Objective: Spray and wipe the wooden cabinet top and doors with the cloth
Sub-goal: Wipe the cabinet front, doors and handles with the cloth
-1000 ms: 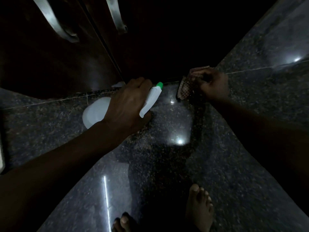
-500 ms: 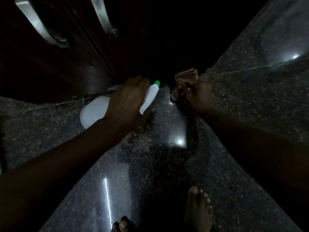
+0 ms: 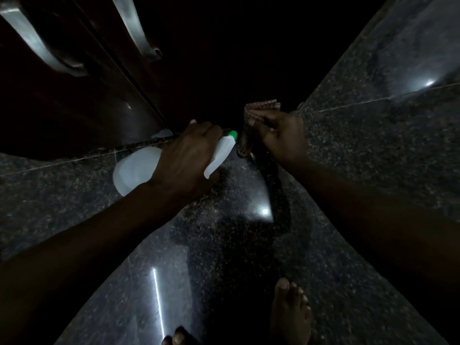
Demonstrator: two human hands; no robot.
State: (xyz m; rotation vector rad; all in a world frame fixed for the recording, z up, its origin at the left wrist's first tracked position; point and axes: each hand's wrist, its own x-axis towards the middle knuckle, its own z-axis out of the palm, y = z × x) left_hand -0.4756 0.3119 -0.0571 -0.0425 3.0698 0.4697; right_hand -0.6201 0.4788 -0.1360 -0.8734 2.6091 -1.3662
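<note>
My left hand (image 3: 185,158) grips a white spray bottle (image 3: 134,170) by its neck; the green nozzle (image 3: 232,134) points right toward the cloth. My right hand (image 3: 282,134) holds a checked reddish cloth (image 3: 258,113) pressed low against the dark wooden cabinet door (image 3: 204,70), close to the floor. The scene is very dim and the right door is nearly black.
Two curved metal handles (image 3: 32,43) (image 3: 135,28) stick out from the doors at the upper left. Polished dark granite floor (image 3: 224,245) lies below, with a granite wall (image 3: 385,95) to the right. My bare feet (image 3: 290,312) stand at the bottom edge.
My right hand has carried the cloth left and upward along the bottom of the door, closer to the bottle nozzle. The left hand and bottle have hardly shifted.
</note>
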